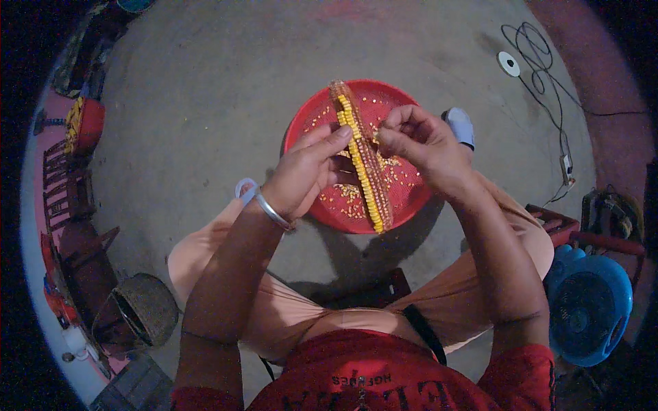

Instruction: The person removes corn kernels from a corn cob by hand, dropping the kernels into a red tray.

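An ear of corn [366, 159], partly stripped, is held over a round red plastic tray [406, 200]. Rows of yellow kernels remain along its left side, while bare reddish cob shows on the right. My left hand [313, 164] grips the ear from the left, thumb on the kernels, with a metal bangle at the wrist. Just right of the cob, my right hand [424, 144] has thumb and forefinger pinched together, with yellowish kernels at the tips. Loose kernels [351, 196] lie scattered in the tray, partly hidden by the hands and ear.
The tray is between my feet on the concrete floor [231, 87]. A looped black cable [537, 87] and a white round object [509, 63] lie at upper right. A blue fan [591, 308] stands at lower right. A round basket [146, 308] and a red container [91, 126] are at left.
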Action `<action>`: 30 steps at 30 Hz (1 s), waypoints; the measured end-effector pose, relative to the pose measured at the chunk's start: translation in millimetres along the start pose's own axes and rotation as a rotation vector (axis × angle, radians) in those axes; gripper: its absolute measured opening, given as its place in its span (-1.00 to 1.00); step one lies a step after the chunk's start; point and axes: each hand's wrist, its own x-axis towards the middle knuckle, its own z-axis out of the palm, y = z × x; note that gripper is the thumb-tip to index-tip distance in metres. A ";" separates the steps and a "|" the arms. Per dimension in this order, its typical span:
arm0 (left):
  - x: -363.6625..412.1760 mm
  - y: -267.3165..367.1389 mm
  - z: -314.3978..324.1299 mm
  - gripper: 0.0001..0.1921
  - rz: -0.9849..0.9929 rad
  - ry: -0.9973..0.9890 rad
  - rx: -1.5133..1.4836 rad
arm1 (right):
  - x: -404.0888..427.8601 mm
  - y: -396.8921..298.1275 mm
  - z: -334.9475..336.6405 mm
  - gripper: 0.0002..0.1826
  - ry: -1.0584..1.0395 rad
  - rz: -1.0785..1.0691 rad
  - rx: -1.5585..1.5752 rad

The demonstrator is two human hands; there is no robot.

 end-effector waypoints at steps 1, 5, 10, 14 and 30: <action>0.6 2.5 1.8 -0.61 0.026 -0.007 -0.038 | -0.3 -5.0 -2.3 -0.80 0.031 0.066 0.105; 1.0 5.9 3.5 -0.61 0.048 0.029 -0.003 | -0.7 -2.7 -7.4 -0.82 0.010 0.154 0.356; -0.6 4.5 0.2 -0.60 0.048 0.037 0.034 | -1.7 -3.9 -6.9 -0.82 -0.036 0.162 0.443; -1.1 5.4 -0.8 -0.59 0.055 0.043 0.021 | 0.4 -1.2 -10.0 -0.82 -0.059 0.152 0.419; -2.0 2.9 6.6 -0.58 0.025 0.075 0.177 | 6.4 1.9 7.5 -0.78 0.001 -0.007 -0.116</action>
